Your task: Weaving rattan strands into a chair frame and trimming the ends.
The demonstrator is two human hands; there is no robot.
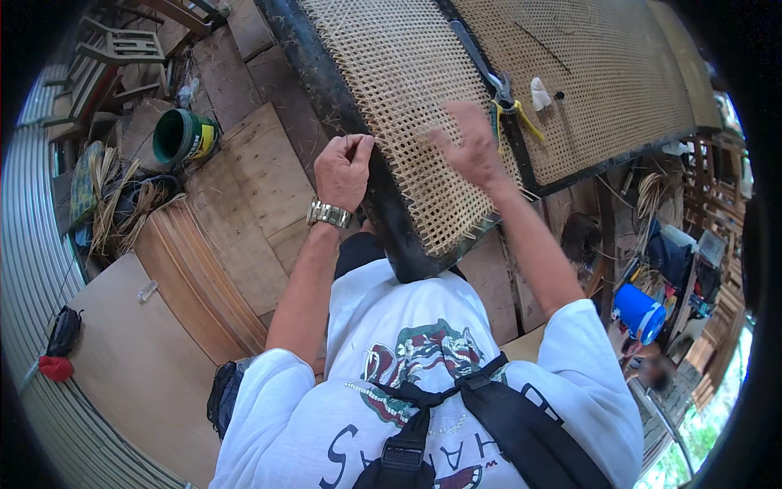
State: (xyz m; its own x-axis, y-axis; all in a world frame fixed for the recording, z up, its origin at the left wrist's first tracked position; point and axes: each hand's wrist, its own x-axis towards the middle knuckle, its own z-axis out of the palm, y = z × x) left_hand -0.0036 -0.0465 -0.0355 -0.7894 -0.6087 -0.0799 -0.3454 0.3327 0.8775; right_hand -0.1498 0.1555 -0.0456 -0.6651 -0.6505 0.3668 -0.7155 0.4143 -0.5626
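Note:
A dark wooden frame (391, 220) with woven cane webbing (383, 73) stretches away in front of me. Loose strand ends stick out along the webbing's left and near edges. At the frame's left edge my left hand (344, 169), wearing a metal watch, is closed in a pinch; whatever lies between its fingertips is too small to name. Over the near webbing panel hovers my right hand (474, 147), slightly blurred, its thumb and fingers apart and nothing visible in it. Just beyond it, pliers (503, 90) with yellow-edged handles rest across the dark crossbar.
A white crumpled piece (539, 94) lies on the far cane panel (603, 73). To the left stand a green bucket (186, 137), curved wooden strips (191, 273) and a pale board (130, 350). A blue bucket (639, 314) sits at right, with a person (652, 371) near it.

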